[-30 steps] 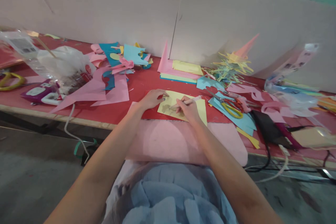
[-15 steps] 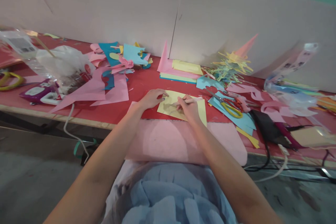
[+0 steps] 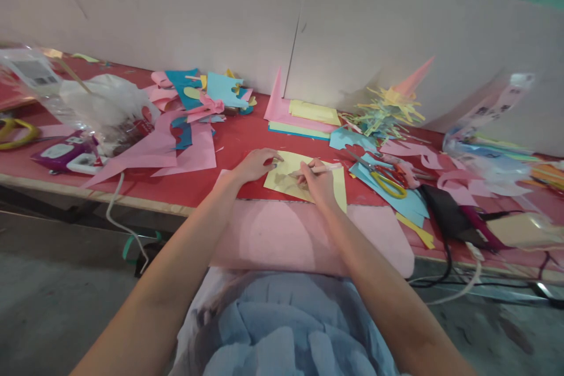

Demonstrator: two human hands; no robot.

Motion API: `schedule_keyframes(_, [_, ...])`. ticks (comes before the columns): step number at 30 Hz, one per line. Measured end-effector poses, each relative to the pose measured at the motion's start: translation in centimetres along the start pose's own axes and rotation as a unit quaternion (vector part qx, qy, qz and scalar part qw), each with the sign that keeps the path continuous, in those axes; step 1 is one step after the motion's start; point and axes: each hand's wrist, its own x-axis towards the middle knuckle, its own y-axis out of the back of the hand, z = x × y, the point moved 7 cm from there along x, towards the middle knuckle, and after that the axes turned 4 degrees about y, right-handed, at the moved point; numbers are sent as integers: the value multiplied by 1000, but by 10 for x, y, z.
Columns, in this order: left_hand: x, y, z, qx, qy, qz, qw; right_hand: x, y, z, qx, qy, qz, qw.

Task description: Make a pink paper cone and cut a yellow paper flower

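A yellow sheet of paper point(image 3: 338, 183) lies on the red table point(image 3: 185, 188) in front of me. My left hand point(image 3: 255, 165) rests on its left edge, fingers bent and pressing it flat. My right hand point(image 3: 318, 182) is closed round a pale pencil point(image 3: 324, 169) whose tip touches the sheet near its middle. A large pink sheet point(image 3: 282, 238) hangs over the table's near edge under both forearms.
Yellow-handled scissors point(image 3: 388, 182) lie on blue paper right of the yellow sheet. A stack of coloured paper point(image 3: 304, 117) sits behind, scraps point(image 3: 198, 100) to the left, a plastic bag point(image 3: 106, 106) far left, cables point(image 3: 453, 270) at right. A cardboard wall point(image 3: 220, 12) backs the table.
My right hand has shifted the pencil slightly up and away across the yellow sheet. The left hand stays where it was.
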Motion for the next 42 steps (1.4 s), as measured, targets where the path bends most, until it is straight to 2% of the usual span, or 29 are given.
schedule_keyframes(7, [1,-1,-2,1,-4,3,1000,2,7,3,-24,6,45,999])
schedule_keyframes(13, [0,-1,-2,8,-7,2,1000,0,1,-3,-22,7,5,1000])
schedule_keyframes(19, [0,0,0,4,-3,0,1000,-3,9,-8,-59,23,60,996])
schedule_keyframes(25, [-1,1,0,1,-4,2,1000,-2,4,-8,-41,16,25,999])
schedule_keyframes(30, [0,-1,-2,-4,-7,2,1000,-4,13,-11,-67,19,76,995])
schedule_keyframes(36, [0,-1,-2,4,-10,5,1000,-4,9,-10,-53,20,54,997])
schedule_keyframes(42, [-1,0,-1,-2,-9,3,1000,-5,16,-11,-89,7,97,991])
